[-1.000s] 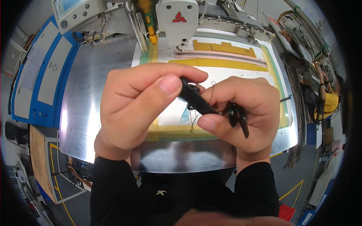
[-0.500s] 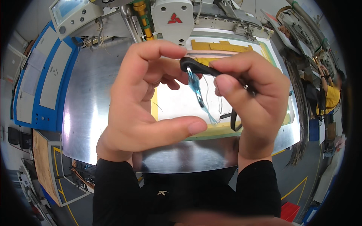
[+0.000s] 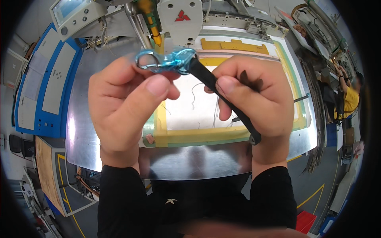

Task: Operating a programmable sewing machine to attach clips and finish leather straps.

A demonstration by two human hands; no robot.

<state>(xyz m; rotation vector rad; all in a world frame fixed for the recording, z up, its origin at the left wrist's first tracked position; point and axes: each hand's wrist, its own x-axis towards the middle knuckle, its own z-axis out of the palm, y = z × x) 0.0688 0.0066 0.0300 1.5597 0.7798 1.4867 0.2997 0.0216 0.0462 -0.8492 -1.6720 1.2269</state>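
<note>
Up in front of me is a metal clip (image 3: 180, 61) in shiny blue film, with a ring-like end at the left. My left hand (image 3: 123, 99) pinches that end between thumb and fingers. From the clip's right side a black strap (image 3: 203, 76) slants down past my right hand (image 3: 262, 99) to a folded end near the wrist. The right thumb and fingers are closed on the strap, and a dark piece of it sticks up behind the thumb. Both hands are above a white work bed (image 3: 178, 115) edged with yellow tape, with loose threads about it.
A white sewing machine head (image 3: 180, 20) stands beyond my hands, a brass-coloured rod (image 3: 154, 33) beside it. Yellow plates (image 3: 234, 47) lie on the bed's far part. A control screen (image 3: 73, 12) is at upper left, a blue cabinet (image 3: 51, 115) below it. A person in yellow (image 3: 349, 99) works far right.
The blue-wrapped clip, which hung down from the strap, now lies sideways toward the left. My left hand, open around it before, has closed on its end. The strap's tail now hangs lower right.
</note>
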